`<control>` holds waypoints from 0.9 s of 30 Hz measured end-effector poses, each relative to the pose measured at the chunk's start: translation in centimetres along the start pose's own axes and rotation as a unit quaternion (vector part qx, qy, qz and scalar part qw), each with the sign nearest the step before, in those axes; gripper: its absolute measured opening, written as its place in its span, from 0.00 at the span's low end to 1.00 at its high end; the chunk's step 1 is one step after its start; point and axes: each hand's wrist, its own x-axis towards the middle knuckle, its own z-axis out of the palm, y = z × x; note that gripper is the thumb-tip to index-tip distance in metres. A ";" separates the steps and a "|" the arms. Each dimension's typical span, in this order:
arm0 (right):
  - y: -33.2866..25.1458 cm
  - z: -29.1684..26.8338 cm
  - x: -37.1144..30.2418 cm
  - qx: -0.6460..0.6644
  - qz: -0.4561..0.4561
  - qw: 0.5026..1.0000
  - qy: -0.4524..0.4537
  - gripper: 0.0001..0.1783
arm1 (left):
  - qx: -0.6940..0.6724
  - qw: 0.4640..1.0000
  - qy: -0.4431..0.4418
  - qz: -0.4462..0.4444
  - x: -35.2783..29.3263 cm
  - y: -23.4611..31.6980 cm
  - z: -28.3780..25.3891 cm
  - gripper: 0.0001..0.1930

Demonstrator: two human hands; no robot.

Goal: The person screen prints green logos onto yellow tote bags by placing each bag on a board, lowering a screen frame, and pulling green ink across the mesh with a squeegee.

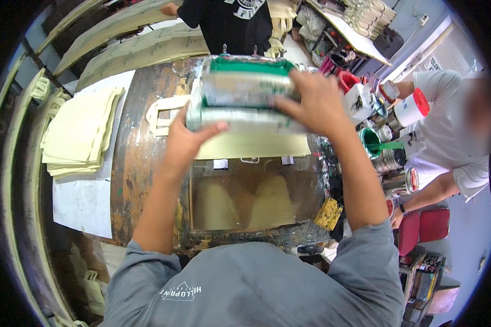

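Observation:
A screen printing frame point(245, 121) with green ink point(251, 66) along its far part is tilted up over the table, blurred by motion. My left hand point(186, 139) holds its near left corner, the thumb stretched along the near edge and the other fingers hidden. Across the frame's inside runs a blurred tan and grey bar that looks like a squeegee point(234, 90). My right hand point(313, 103) closes over the right end of that bar, fingers smeared. Beneath the frame lies a cream fabric bag point(251, 147), its handles point(161, 115) sticking out at the left.
A stack of cream fabric bags point(82, 131) lies on the left over white sheeting point(82, 210). Ink tubs point(370, 141) and cans crowd the right edge, near a yellow sponge point(328, 213). One person point(229, 27) works across the table; another point(442, 136) stands at the right. Racks point(35, 180) line the left.

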 end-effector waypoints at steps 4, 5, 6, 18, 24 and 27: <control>-0.2 4.7 -3.2 0.030 0.012 0.998 -0.045 0.33 | 0.018 0.997 0.049 0.062 -3.9 -8.8 1.2 0.55; 0.2 6.1 -3.9 0.045 0.014 0.998 -0.047 0.33 | 0.108 0.988 0.062 0.096 -4.6 -10.5 1.3 0.56; 0.1 6.9 -4.2 0.063 0.011 0.997 -0.049 0.32 | 0.200 0.968 0.079 0.128 -5.2 -11.9 0.8 0.58; -4.0 8.5 -9.6 0.015 0.033 0.996 -0.083 0.27 | 0.347 0.908 0.106 0.211 -5.9 -15.8 0.3 0.65; -1.6 13.9 -4.3 -0.022 0.019 1.000 0.011 0.24 | 0.355 0.905 0.103 0.210 -5.9 -16.2 0.0 0.65; 0.9 16.7 0.5 -0.036 0.025 0.999 0.018 0.26 | 0.361 0.900 0.102 0.224 -5.7 -15.9 0.0 0.66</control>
